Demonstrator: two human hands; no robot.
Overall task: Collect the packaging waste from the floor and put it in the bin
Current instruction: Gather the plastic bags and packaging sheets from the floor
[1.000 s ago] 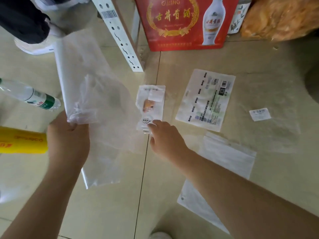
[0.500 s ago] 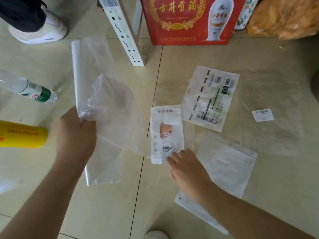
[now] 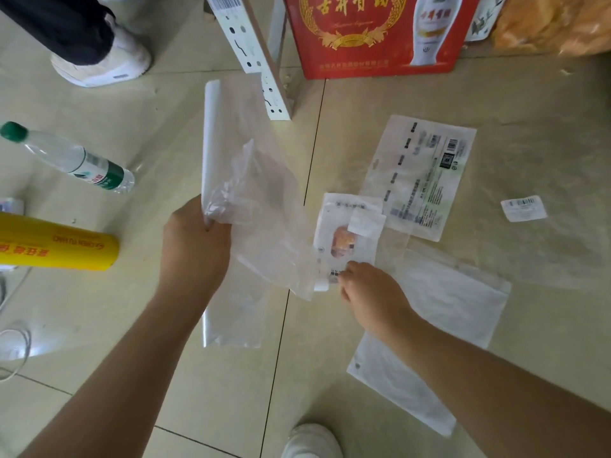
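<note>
My left hand [image 3: 195, 246] grips a bunch of clear plastic bags [image 3: 244, 200] held above the tiled floor. My right hand [image 3: 370, 292] pinches the near edge of a small white snack wrapper [image 3: 347, 233] with an orange picture, lifted beside the bags. On the floor lie a printed clear bag [image 3: 423, 173] to the right, a frosted white bag [image 3: 446, 302] partly under my right forearm, and a small barcode label [image 3: 523, 209]. No bin is in view.
A green-capped water bottle [image 3: 72, 160] and a yellow tube [image 3: 56, 246] lie at left. A red liquor box [image 3: 377, 34] and a white perforated shelf post [image 3: 254, 57] stand at the back. Another person's white shoe [image 3: 105, 64] is at top left; my own shoe [image 3: 310, 441] is below.
My right hand took hold of the snack wrapper, pulled it off the floor toward me, and brought it up next to the clear bags. The left hand kept its grip.
</note>
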